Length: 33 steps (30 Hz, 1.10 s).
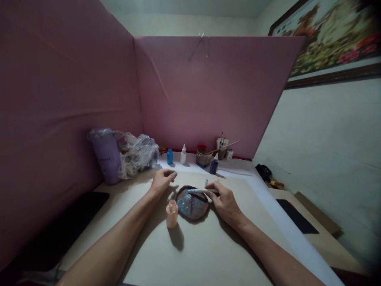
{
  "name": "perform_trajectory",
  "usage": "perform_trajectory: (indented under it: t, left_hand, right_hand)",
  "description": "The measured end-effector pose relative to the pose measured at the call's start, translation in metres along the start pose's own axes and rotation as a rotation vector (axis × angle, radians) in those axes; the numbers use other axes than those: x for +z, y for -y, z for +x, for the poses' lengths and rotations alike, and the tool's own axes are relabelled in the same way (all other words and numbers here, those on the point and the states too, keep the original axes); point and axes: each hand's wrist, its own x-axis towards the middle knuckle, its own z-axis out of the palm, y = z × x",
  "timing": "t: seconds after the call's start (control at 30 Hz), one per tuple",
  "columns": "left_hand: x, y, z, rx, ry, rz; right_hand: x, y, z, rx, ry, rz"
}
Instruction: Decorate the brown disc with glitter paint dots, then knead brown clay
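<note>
Fingers point(214, 185) of the right hand point(225, 201) grasp a pale stick point(196, 191), its tip over the upper part of the disc point(193, 212). That disc, brown with shiny blue patches, lies on the table point(208, 254) between both hands. Left fingers curl towards their thumb; I cannot tell whether the left hand point(162, 182) holds anything. An uncapped peach bottle point(172, 216) stands just beside the disc. Behind are a blue bottle point(169, 157), a white bottle point(183, 156), a jar point(203, 159) and a purple bottle point(213, 166).
</note>
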Motion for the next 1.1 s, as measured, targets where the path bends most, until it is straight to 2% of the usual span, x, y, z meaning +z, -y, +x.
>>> perform_trajectory:
  t: [0.27,0.6,1.1]
  left_hand:
    - [-0.0001,0.0067,0.0043,0.002,0.014,-0.011]
    - [-0.0002,0.0046,0.0026,0.004,0.023,0.007]
    - [-0.0003,0.0055,0.0027,0.003,0.013,0.015]
  right_hand:
    - [0.0002,0.0013,0.0000,0.003,0.003,-0.010]
    - [-0.0008,0.0036,0.0006,0.002,0.025,-0.016]
    - [-0.0029,0.0008,-0.0006,0.049,-0.009,-0.067]
